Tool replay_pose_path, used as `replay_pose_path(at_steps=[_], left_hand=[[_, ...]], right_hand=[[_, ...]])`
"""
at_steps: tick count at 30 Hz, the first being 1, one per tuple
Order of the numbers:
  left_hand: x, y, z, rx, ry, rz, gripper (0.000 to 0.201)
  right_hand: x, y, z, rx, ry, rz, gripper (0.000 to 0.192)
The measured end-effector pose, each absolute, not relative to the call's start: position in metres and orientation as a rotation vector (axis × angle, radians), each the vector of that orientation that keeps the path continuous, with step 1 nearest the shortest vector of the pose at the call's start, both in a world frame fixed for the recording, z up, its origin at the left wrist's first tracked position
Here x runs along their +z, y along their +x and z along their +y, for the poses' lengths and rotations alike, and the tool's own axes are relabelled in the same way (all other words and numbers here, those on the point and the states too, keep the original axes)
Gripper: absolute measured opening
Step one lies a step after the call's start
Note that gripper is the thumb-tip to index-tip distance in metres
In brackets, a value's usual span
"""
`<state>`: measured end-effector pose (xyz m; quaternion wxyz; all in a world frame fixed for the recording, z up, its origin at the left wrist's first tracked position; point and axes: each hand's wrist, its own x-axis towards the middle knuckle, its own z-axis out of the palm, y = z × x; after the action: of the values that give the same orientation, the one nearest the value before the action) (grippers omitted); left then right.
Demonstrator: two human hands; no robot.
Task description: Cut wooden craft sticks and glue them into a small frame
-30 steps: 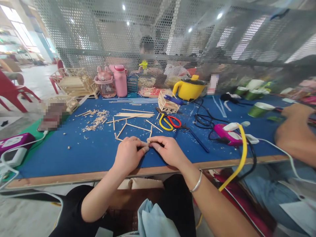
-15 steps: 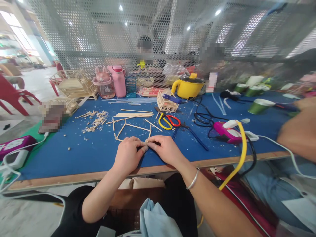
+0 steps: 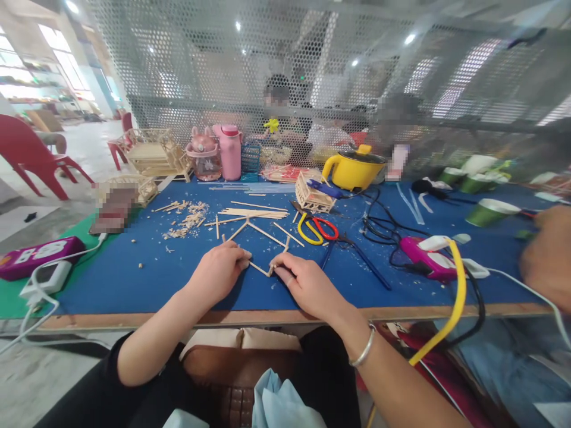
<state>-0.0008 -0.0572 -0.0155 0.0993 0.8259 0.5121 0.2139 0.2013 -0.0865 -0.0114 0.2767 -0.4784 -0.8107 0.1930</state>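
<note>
Currently, scissors [image 3: 313, 220] and pliers [image 3: 366, 261] are lying right of centre, wood shavings [image 3: 191, 223] left; mid-picture, a wooden-stick frame [image 3: 267, 234] is reaching beyond both hands, the left hand [image 3: 218, 270] pinching its near stick, the right hand [image 3: 307, 282] its near corner.

One pot [image 3: 355, 170] and one flat stick frame [image 3: 266, 233] appear.

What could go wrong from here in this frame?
The thin stick frame might twist or loosen at a corner if the left hand and right hand press unevenly. The loose sticks just beyond it could be nudged. The right hand might also catch the scissors lying nearby.
</note>
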Motion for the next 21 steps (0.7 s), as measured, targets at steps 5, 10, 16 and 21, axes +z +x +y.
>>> replay_pose_path(at_steps=[5, 10, 16, 21], left_hand=[[-0.012, -0.011, -0.042, 0.647, 2.443, 1.397, 0.027], [-0.013, -0.010, -0.056, 0.570, 2.472, 1.561, 0.035], [-0.021, 0.006, -0.087, 0.583, 2.400, 1.763, 0.044], [-0.027, 0.020, -0.098, 0.728, 2.297, 1.761, 0.062]], right_hand=[[-0.009, 0.187, -0.091, 0.539, -1.409, -2.082, 0.016], [-0.009, 0.176, -0.092, 0.495, -1.484, -2.001, 0.015], [-0.007, 0.198, -0.087, 0.192, -1.524, -1.737, 0.013], [-0.016, 0.211, -0.074, 0.258, -1.715, -1.762, 0.013]])
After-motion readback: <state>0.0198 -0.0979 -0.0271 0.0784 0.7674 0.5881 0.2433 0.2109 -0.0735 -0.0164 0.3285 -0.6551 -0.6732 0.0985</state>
